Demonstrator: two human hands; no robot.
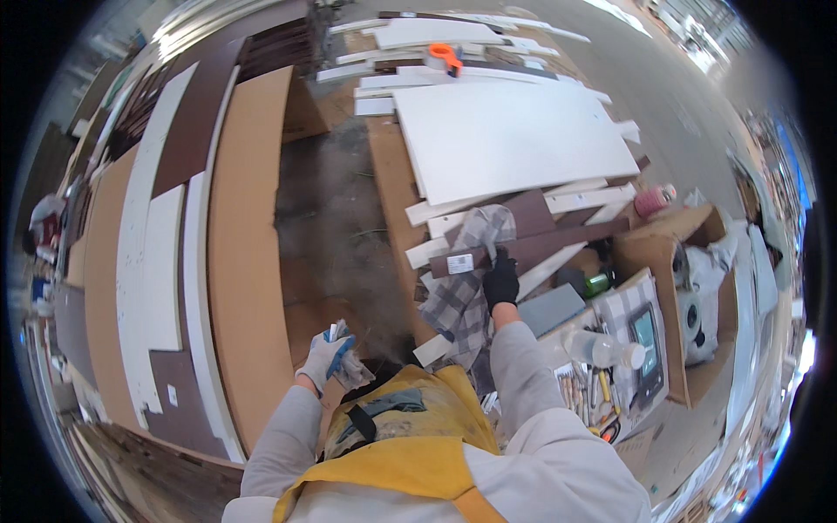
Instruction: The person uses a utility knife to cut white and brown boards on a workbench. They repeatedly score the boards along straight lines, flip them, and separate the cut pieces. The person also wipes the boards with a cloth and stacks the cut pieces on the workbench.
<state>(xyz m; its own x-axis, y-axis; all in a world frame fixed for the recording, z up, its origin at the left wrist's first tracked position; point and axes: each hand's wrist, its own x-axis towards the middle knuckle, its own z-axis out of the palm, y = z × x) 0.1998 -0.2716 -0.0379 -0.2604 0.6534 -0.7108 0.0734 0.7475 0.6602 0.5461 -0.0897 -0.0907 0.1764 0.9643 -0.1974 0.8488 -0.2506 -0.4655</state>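
Note:
My left hand (322,361), in a white and blue work glove, holds a crumpled whitish rag (353,367) low in front of the yellow apron (409,415). A white edge of something sticks up from its fingers, too small to name. My right hand (501,281), in a black glove, grips a grey-and-white plaid cloth (487,225) at the edge of a dark brown board (556,242). The cloth shows above and below that board, which bears a white label (460,264). White strips and boards lie under and around it.
A large white panel (510,137) lies farther back, an orange tape dispenser (444,57) beyond it. At right are a clear bottle (598,348), hand tools (592,395), a tablet-like device (646,350) and a cardboard box (677,386). Long boards (245,261) cover the left side.

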